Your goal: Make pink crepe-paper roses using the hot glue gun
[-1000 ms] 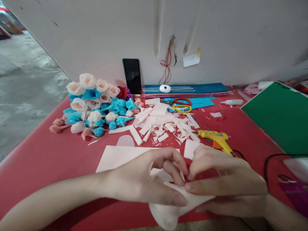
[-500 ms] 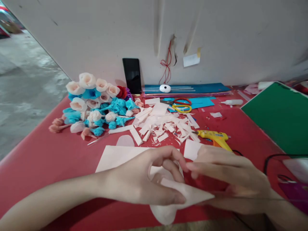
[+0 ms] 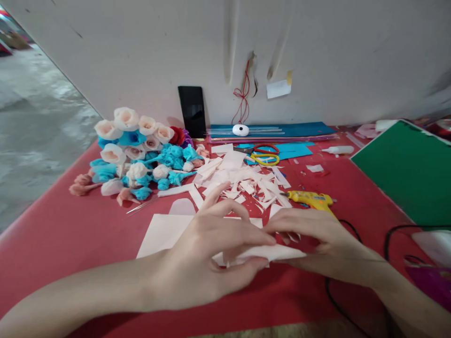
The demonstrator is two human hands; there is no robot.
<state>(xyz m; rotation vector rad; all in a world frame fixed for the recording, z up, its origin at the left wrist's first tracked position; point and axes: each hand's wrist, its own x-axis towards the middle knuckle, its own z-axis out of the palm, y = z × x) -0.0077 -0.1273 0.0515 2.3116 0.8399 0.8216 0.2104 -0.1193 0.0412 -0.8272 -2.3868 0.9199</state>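
My left hand and my right hand meet over the near part of the red table. Both pinch a folded pale pink paper piece, held flat between thumbs and fingers. My left thumb presses it from below, with the index finger raised. A larger sheet of the same pale pink paper lies under my left hand. A yellow glue gun rests just beyond my right hand.
A heap of pink and blue paper flowers lies at the left. Paper scraps sit mid-table, with scissors and blue sheets behind them. A green board and a black cable are at the right. A black phone leans on the wall.
Both hands have lifted away from me a little, and the paper piece has been flattened into a thinner fold. The rounded flap that hung below my hands no longer shows.
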